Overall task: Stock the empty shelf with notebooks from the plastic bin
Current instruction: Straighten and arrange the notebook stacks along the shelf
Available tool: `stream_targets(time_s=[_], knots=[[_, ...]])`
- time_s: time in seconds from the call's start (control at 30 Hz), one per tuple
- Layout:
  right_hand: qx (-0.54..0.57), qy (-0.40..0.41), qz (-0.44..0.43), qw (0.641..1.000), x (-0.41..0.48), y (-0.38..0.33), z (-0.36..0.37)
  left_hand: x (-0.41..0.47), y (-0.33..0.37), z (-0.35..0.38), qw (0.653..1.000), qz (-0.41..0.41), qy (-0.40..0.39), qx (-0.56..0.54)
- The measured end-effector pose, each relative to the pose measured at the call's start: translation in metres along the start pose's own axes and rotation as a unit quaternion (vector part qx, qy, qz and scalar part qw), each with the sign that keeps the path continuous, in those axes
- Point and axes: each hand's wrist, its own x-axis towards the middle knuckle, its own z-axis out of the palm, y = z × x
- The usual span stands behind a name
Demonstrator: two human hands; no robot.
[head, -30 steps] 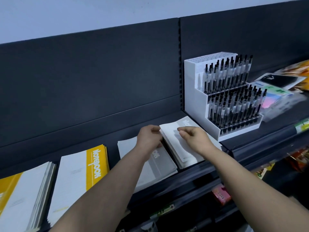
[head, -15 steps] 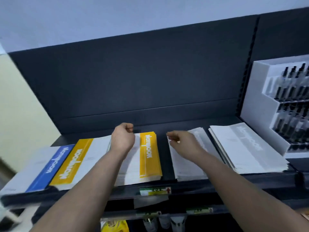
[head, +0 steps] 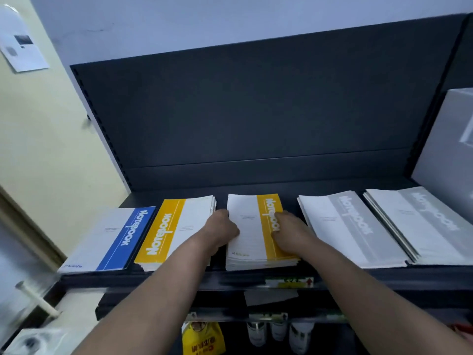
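Head view: notebooks (head: 249,234) between curled fingers (head: 278,219)

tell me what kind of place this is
Most likely a stationery shop aisle: stacks of matching notebooks laid out flat on a dark display shelf, with what looks like a price label on its front edge.
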Motion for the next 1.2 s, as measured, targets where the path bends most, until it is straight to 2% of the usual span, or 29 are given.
stream_targets(time_s=[0.37, 0.53, 0.67, 0.73, 0.8, 0.9, 0.97, 1.2], knots=[[-0.058, 0.013, 0.037, 0.998, -0.007, -0.016, -0.001, 0.001, 0.002, -0.005, 0.999, 0.033, 0.004, 0.038], [-0.038, 0.032, -0.058, 0.997, -0.014, -0.052, 0.004, -0.011, -0.007, -0.048, 0.980, 0.092, 0.156, 0.079], [0.004, 0.047, -0.119, 0.992, -0.015, -0.090, 0.022, -0.013, -0.046, -0.098, 0.966, 0.030, 0.224, 0.125], [0.016, 0.030, -0.132, 0.991, -0.015, -0.108, 0.033, -0.014, -0.064, -0.111, 0.971, -0.006, 0.192, 0.142], [-0.013, -0.029, -0.137, 0.990, -0.015, -0.122, 0.042, -0.015, -0.078, -0.116, 0.979, -0.037, 0.143, 0.143], [-0.163, -0.099, -0.125, 0.974, -0.018, -0.133, 0.050, -0.015, -0.088, -0.116, 0.987, -0.060, 0.077, 0.129], [-0.200, -0.100, -0.112, 0.968, -0.020, -0.135, 0.053, -0.012, -0.091, -0.114, 0.988, -0.053, 0.058, 0.130], [-0.162, -0.091, -0.091, 0.978, -0.023, -0.138, 0.055, -0.006, -0.098, -0.113, 0.989, -0.027, 0.065, 0.131]])
